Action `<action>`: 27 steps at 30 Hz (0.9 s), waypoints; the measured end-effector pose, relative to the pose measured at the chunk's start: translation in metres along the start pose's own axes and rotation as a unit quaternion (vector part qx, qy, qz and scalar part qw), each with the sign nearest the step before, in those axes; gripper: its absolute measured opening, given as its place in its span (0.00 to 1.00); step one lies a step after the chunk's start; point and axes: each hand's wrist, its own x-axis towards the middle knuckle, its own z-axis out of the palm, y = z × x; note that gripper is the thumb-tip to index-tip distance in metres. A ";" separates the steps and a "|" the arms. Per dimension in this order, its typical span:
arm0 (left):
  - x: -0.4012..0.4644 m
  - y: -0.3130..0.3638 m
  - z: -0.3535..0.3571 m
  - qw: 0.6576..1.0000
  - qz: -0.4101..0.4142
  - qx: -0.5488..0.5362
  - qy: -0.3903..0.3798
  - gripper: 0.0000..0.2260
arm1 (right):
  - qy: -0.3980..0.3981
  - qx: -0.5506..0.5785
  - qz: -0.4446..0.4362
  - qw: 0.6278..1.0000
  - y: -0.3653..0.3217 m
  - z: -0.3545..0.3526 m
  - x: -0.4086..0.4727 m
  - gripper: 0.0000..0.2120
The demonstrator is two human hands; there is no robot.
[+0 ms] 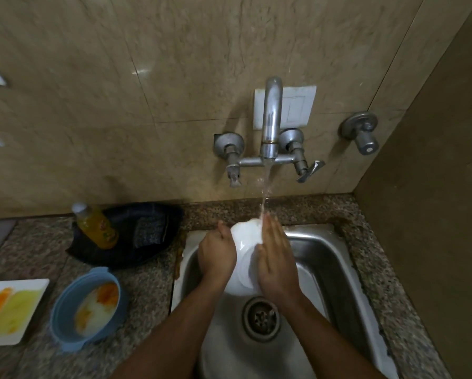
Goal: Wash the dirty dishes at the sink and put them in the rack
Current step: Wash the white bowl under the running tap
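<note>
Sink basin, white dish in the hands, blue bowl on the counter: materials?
Sink basin: looks like brushed stainless steel, grey with soft streaked reflections.
White dish: glossy and opaque, likely ceramic or melamine; the look leaves it open.
Blue bowl: probably plastic, matte, with a moulded rim and tab handle.
Counter: speckled polished stone, granite-like.

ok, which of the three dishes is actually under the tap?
The white bowl, held over the sink by both hands. The blue bowl and the square white plate sit smeared on the counter, left.

white bowl (247, 253), steel-grey sink (325, 258), blue bowl (65, 310) w/ orange smears, speckled brown counter (152, 285)
</note>
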 end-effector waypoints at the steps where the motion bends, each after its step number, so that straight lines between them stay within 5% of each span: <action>1: 0.001 -0.001 -0.001 1.000 -0.004 -0.004 0.003 0.25 | 0.000 -0.001 0.007 1.000 -0.003 0.002 0.003 0.29; 4: 0.004 0.000 -0.004 1.000 -0.016 -0.010 0.003 0.25 | -0.041 -0.022 -0.102 0.994 -0.014 0.008 -0.002 0.29; 8: 0.005 -0.002 -0.009 0.999 -0.033 -0.034 0.009 0.24 | 0.036 0.050 0.048 0.997 0.001 0.007 0.002 0.30; 12: 0.007 -0.006 -0.013 0.992 -0.080 -0.099 0.024 0.21 | 0.009 0.003 -0.028 1.000 -0.001 0.010 -0.004 0.30; 15: 0.004 -0.006 -0.012 0.987 -0.102 -0.126 0.025 0.20 | 0.042 0.088 0.111 0.989 0.001 0.009 -0.001 0.30; 19: 0.008 -0.014 -0.012 0.963 -0.173 -0.205 0.014 0.19 | 0.034 -0.011 -0.001 0.999 0.000 0.007 -0.005 0.31; 21: 0.009 -0.016 -0.011 0.950 -0.203 -0.235 -0.005 0.18 | 0.029 0.053 0.055 0.997 0.005 0.006 -0.007 0.30; 23: 0.006 -0.016 -0.007 0.945 -0.234 -0.230 0.000 0.16 | 0.042 0.150 0.197 0.968 0.008 0.010 -0.004 0.28; 27: 0.002 -0.030 -0.002 0.941 -0.231 -0.240 -0.059 0.20 | 0.138 0.371 0.390 0.831 -0.002 -0.004 0.027 0.19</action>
